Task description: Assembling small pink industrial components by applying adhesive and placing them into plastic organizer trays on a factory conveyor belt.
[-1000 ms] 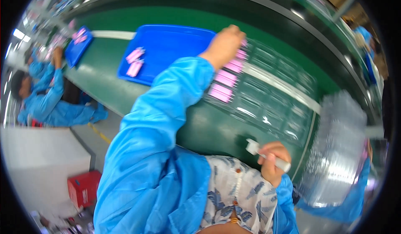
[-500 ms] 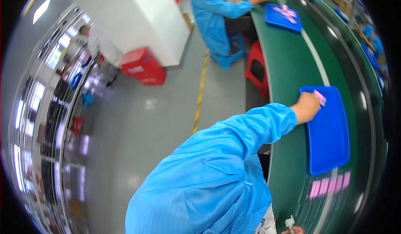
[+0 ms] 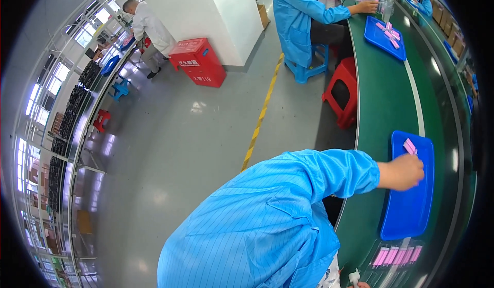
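Grey floor (image 3: 170, 149) (glossy), yellow stripe (image 3: 264, 110), white pillar (image 3: 234, 15), red stool (image 3: 350, 72), bright windows (image 3: 61, 72) at left.

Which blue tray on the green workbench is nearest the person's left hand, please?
The nearer blue tray: the left hand is over it. The farther blue tray, holding a cluster of pink pieces, lies apart, near a co-worker's hand.

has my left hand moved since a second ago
Yes: judged against the blue tray, the left hand has gone from the clear tray beside it to over the blue one.
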Demonstrator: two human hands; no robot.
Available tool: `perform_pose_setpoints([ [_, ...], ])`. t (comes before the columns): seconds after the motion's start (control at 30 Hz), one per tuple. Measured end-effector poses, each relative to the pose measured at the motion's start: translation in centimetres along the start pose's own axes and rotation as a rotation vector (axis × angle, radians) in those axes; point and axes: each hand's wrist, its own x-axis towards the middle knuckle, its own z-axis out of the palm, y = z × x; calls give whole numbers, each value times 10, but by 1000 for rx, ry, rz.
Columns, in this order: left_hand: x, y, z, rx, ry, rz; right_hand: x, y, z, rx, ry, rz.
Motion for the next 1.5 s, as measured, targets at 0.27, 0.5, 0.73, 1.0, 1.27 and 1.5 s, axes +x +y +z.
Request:
perform_pose_setpoints([
  [0.27,-46,168,-17,-726,-561,334,-33,-4,-4,-240,846,-132],
  [0.5,-100,179,6,-785,-711,282,-41,-42,3,-143,275,-326],
  [0.73,-90,190,19,-883,-734,306,-32,-67,6,-247,182,-326],
  [1.0,-94,189,15,-874,-723,295,-24,-55,15,-201,171,-211],
  [1.27,-98,173,10,-949,-695,266,-30,-56,19,-197,197,-122],
  [1.5,-113,179,7,-895,-629,239,-37,-70,23,-249,148,-277],
])
